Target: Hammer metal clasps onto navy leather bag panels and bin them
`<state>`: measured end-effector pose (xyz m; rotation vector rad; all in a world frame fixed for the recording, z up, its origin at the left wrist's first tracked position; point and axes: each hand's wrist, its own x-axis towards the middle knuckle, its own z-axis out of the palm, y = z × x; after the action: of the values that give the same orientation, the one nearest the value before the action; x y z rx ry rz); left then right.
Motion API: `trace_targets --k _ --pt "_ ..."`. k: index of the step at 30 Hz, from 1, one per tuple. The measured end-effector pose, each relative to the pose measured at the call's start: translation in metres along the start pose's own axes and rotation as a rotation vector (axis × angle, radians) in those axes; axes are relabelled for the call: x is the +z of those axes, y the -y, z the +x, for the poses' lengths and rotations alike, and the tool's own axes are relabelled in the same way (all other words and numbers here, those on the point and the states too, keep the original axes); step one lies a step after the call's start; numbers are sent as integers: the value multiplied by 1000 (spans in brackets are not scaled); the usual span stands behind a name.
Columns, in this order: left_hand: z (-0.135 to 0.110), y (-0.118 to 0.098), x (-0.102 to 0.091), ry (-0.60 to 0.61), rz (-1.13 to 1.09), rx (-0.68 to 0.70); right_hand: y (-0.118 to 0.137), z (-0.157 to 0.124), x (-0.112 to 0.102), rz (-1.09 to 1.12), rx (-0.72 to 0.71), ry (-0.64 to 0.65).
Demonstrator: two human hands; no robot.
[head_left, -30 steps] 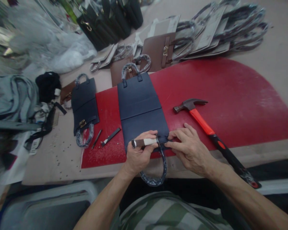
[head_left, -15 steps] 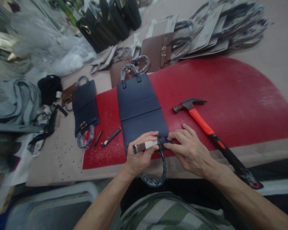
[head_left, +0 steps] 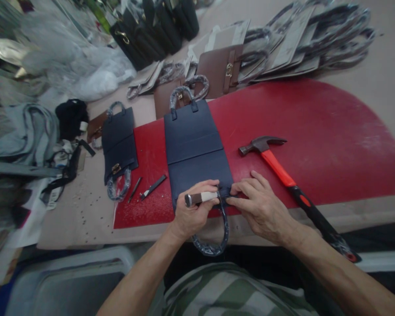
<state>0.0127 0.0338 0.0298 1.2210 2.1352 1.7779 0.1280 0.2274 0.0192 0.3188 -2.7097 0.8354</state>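
A navy leather bag panel [head_left: 197,147] lies on the red mat, its plastic-wrapped handle [head_left: 224,235] hanging over the table edge towards me. My left hand [head_left: 195,210] is closed around a short metal punch [head_left: 202,199] with a brown and whitish shaft, its lower end over the panel's near edge. My right hand [head_left: 260,204] pinches a narrow navy strap [head_left: 231,197] at the panel's near right corner; the fingertips of both hands almost meet there. A claw hammer [head_left: 278,162] with a red and black handle rests right of the panel.
The red mat [head_left: 316,131] covers the table front. Left of the panel lie a small flat tool [head_left: 153,187], a thin dark rod [head_left: 134,189] and another navy bag piece [head_left: 120,145]. Brown bag panels [head_left: 217,72] and dark bags [head_left: 151,37] stand behind; a plastic bin [head_left: 75,267] sits below left.
The view has shifted slightly, so the scene sits a little further right. The punch looks a little less tilted; both hands keep their hold.
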Motion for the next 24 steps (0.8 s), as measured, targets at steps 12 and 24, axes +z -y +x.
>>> trace_targets --k 12,24 --pt "2 -3 -1 39 -5 21 0 -1 2 -7 -5 -36" --pt "5 -4 3 89 89 80 1 -1 1 -10 -7 -55"
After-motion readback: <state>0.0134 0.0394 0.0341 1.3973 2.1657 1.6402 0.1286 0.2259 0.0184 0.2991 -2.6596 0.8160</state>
